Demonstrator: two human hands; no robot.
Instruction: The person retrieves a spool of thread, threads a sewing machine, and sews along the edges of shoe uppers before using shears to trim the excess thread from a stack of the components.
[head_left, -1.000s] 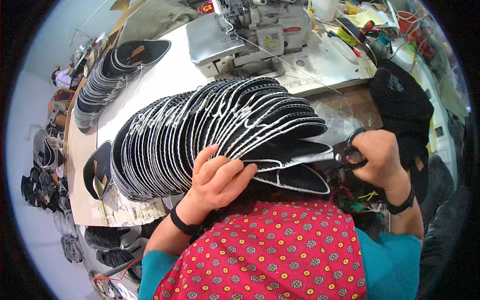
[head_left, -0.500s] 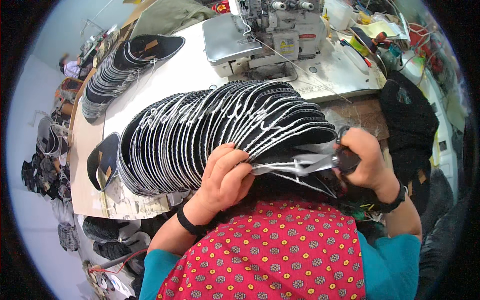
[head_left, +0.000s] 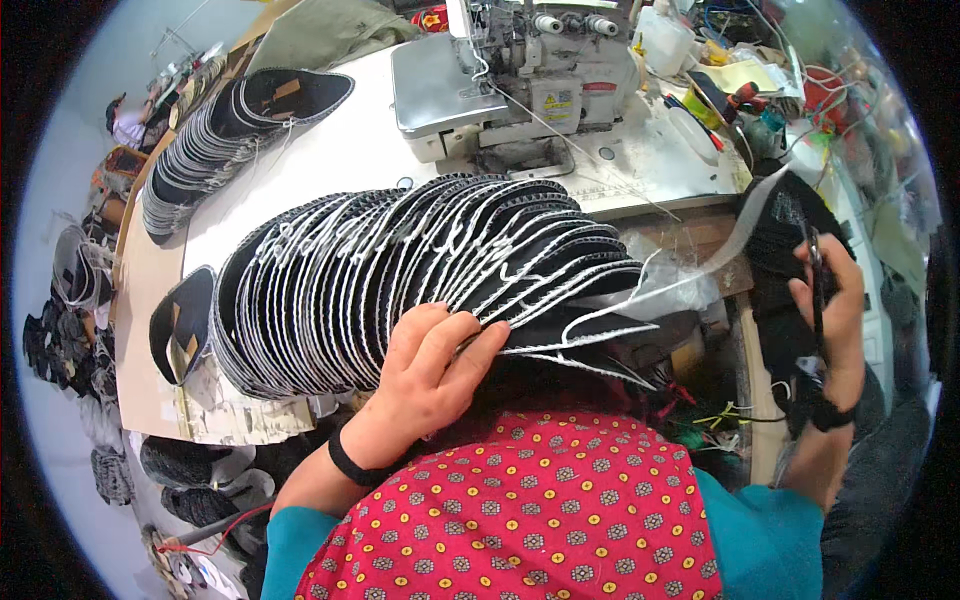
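Observation:
A long fanned row of black curved fabric pieces (head_left: 330, 290), edged in white stitching, lies across the table in front of me. They look like shoe uppers. My left hand (head_left: 430, 370) is closed on the near edges at the row's right end, where white-edged tips and a loose white cord stick out rightward. Off to the right, my right hand (head_left: 835, 310) grips black-handled scissors (head_left: 817, 290), held upright and apart from the pieces. A translucent whitish strip (head_left: 735, 240) curves between the row's end and the area above that hand; whether the hand touches it I cannot tell.
Behind the row stands a sewing machine (head_left: 550, 90) with a thread running down rightward. A second stack of black pieces (head_left: 210, 150) sits at the back left, and a single piece (head_left: 183, 325) stands left of the row. Tools and bottles clutter the table's right end (head_left: 715, 110).
My right hand has moved right with the scissors, away from the row's end, and turned them upright. The whitish strip now stretches up to the right. My left hand keeps its hold.

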